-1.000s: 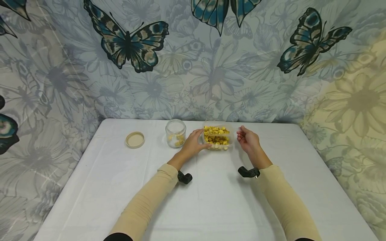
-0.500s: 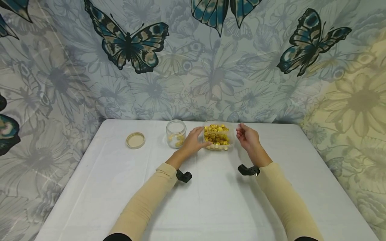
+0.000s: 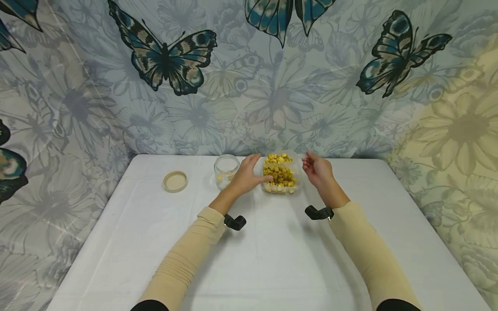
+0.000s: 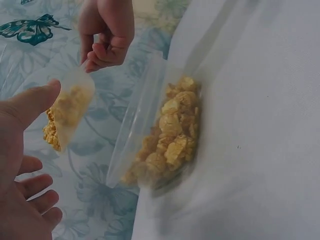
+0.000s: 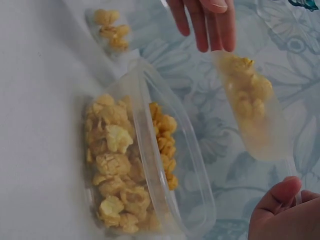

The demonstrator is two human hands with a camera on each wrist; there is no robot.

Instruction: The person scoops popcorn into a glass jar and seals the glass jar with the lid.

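In my right hand (image 3: 319, 175) I pinch the thin handle of a translucent scoop (image 5: 267, 132), its bowl loaded with yellow popcorn (image 4: 70, 107). The scoop hangs above a clear plastic container (image 5: 192, 135) holding more popcorn (image 5: 115, 165). My left hand (image 3: 246, 176) holds nothing; its fingers are spread and its thumb stands apart. It hovers at the scoop's left end, fingertips close to the bowl in the right wrist view. Just left of that hand stands an uncovered clear jar (image 3: 225, 164) with a few popcorn pieces at its bottom, partly hidden by the hand.
A round beige-rimmed lid (image 3: 175, 181) lies on the white-covered table (image 3: 272, 259), left of the jar. Behind the table's far edge hangs a butterfly-patterned cloth (image 3: 280, 103). Each wrist wears a black camera mount (image 3: 319, 213).
Both hands have risen and moved slightly away from me, and the loaded scoop has lifted from the container. My left thumb has come up off the container's near-left edge. Jar and lid stay put.
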